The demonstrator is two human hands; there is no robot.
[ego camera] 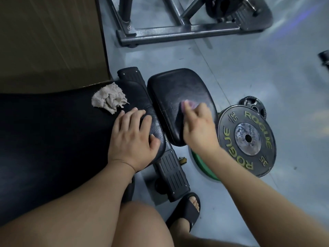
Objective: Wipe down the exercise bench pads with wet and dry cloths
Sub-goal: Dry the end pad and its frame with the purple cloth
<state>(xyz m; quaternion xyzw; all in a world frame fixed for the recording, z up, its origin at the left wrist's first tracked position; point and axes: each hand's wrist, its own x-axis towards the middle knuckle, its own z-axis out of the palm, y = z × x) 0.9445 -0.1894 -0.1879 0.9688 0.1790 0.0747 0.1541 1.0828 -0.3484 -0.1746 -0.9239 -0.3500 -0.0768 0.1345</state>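
Pinching soft, limp pink cloth [187, 103], easily bunched anywhere, in curled fingers of right hand [198, 127] against slick-looking small pad [175, 86], bracing open, empty left hand [132, 138] flat on long pad [53, 131].

Crumpled cloth [109, 98] on worktop's long pad [53, 131], just behind left hand [133, 141], which rests flat on the pad's right end. Seat pad [178, 93] just right; right hand [199, 129] holds small cloth [185, 104] on it. Weight plate [247, 139] on floor [267, 68] right of seat pad, atop lower plate [201, 166]; smaller plate [254, 106] behind. Rack frame [178, 31] far back.
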